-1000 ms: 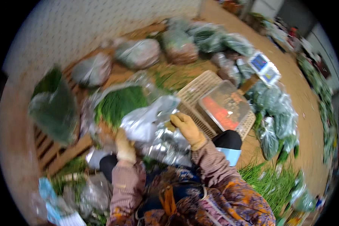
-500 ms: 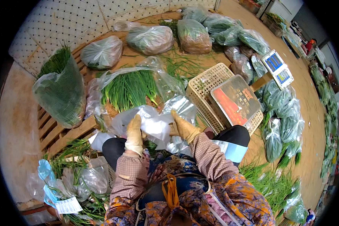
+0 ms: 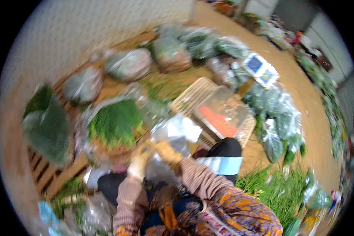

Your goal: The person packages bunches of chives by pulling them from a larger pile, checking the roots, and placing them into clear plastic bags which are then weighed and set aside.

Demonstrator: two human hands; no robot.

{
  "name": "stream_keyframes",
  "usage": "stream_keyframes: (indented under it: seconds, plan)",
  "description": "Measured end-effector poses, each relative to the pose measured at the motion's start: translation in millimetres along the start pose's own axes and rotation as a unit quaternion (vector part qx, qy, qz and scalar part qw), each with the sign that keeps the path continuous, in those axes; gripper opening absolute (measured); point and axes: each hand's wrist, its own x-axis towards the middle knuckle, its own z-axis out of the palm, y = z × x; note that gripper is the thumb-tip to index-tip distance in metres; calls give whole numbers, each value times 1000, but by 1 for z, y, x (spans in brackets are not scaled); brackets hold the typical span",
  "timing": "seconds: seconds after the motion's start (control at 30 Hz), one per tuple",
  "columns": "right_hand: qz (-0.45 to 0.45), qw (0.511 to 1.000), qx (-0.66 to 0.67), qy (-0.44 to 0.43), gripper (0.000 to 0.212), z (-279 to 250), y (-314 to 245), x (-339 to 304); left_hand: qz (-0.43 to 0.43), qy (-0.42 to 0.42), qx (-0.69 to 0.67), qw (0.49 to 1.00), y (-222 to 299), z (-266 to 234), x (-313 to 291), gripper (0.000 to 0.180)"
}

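Observation:
My left hand (image 3: 140,156) and my right hand (image 3: 167,152), both in yellowish gloves, meet in front of my knees; motion blurs their fingers. They look pinched closed on a clear plastic bag (image 3: 160,171), which hangs between my forearms. Just beyond my left hand, a bunch of green onions (image 3: 116,120) lies in an opened clear sheet, green tops pointing away and root ends toward me. Shiny silvery plastic (image 3: 177,135) lies past my right hand.
Right of the onions, a scale (image 3: 222,112) with its display (image 3: 260,70) stands against a beige crate (image 3: 194,92). Filled bags (image 3: 128,64) line the back, others (image 3: 273,106) the right. A tall bag (image 3: 49,131) stands left by a wooden pallet (image 3: 63,179). Loose greens (image 3: 277,192) lie lower right.
My hands, apart on either side of the plastic before, have come together, and the plastic now hangs lower between my arms. The whole view has shifted and blurred as my head turned.

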Motion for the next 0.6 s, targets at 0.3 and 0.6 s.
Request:
stream_keyframes:
  seconds: [0.3, 0.6]
  plan:
    - [189, 693, 682, 136, 32, -21, 24, -2, -171, 304, -296, 889, 44, -79, -5, 23]
    - [76, 699, 645, 298, 27, -56, 43, 6, 7, 428, 37, 903, -62, -238, -71, 39]
